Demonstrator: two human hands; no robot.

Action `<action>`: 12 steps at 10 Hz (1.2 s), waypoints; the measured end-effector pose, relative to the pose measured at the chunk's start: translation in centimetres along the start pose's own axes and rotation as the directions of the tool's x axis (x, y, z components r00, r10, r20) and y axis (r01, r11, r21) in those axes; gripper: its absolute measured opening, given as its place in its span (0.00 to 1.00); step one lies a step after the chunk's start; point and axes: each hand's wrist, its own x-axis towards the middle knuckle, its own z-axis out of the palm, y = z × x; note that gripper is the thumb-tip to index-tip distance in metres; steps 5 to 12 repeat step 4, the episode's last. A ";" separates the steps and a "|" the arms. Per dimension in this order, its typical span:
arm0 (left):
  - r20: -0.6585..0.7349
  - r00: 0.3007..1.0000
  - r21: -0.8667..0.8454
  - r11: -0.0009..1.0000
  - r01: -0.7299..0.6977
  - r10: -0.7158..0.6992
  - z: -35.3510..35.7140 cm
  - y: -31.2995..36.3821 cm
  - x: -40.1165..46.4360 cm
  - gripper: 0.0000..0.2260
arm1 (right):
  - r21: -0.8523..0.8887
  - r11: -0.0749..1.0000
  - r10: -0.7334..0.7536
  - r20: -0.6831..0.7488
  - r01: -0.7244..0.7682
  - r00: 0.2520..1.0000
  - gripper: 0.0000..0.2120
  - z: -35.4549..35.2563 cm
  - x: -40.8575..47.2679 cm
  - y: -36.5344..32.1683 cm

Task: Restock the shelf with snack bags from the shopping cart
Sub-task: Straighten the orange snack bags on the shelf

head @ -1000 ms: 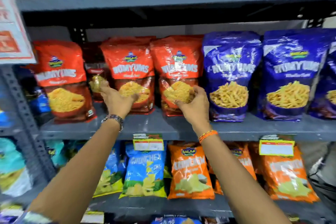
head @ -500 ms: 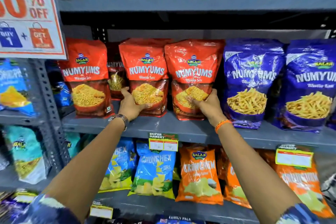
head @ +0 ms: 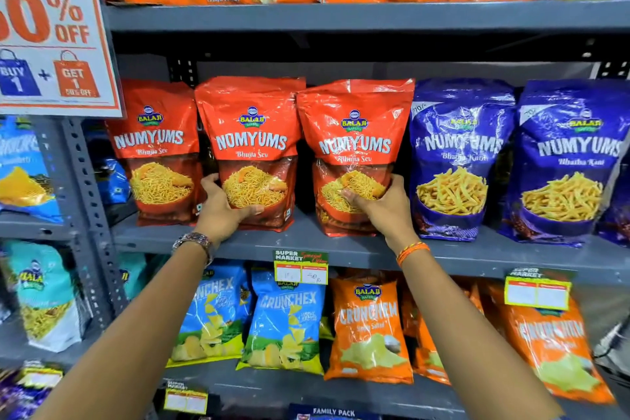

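Left hand (head: 221, 206): fingers curled around the lower part of the middle red bag (head: 254, 150), upright on the grey shelf (head: 341, 249).
Right hand (head: 381, 204): clasping the lower part of the right red bag (head: 354, 147), also upright.
Left neighbour: a third red bag (head: 156, 147), just beside.
Right neighbours: two blue bags (head: 460, 153), close against the right red bag.
Below: price tag (head: 300, 268), chip bags (head: 286, 320).
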 end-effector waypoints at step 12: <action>-0.466 0.763 0.323 0.889 -0.326 0.449 -0.9 9.0 -2.2 0.34 | -0.210 0.946 -0.301 -0.275 0.249 0.913 0.44 -4.8 -2.6 -7.0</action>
